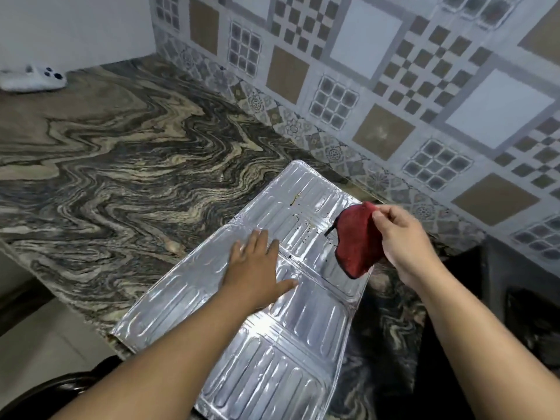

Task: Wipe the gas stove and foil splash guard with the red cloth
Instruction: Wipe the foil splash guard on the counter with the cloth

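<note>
The foil splash guard (303, 322) lies flat on the marbled stone counter (121, 165), its embossed silver panels running from the wall toward me. Dark spots and a yellowish streak mark its far panel. My left hand (257, 268) presses flat on the foil near the middle, fingers spread. My right hand (403, 237) holds the red cloth (356, 237) pinched at its top edge, so the cloth hangs just above the foil's right side. The gas stove is not clearly visible; a dark area sits at the right edge.
A white phone (33, 78) lies at the far left corner of the counter by the white wall. A patterned tile wall (394, 86) rises behind the counter. A dark rounded object (69, 389) sits below the counter edge at bottom left.
</note>
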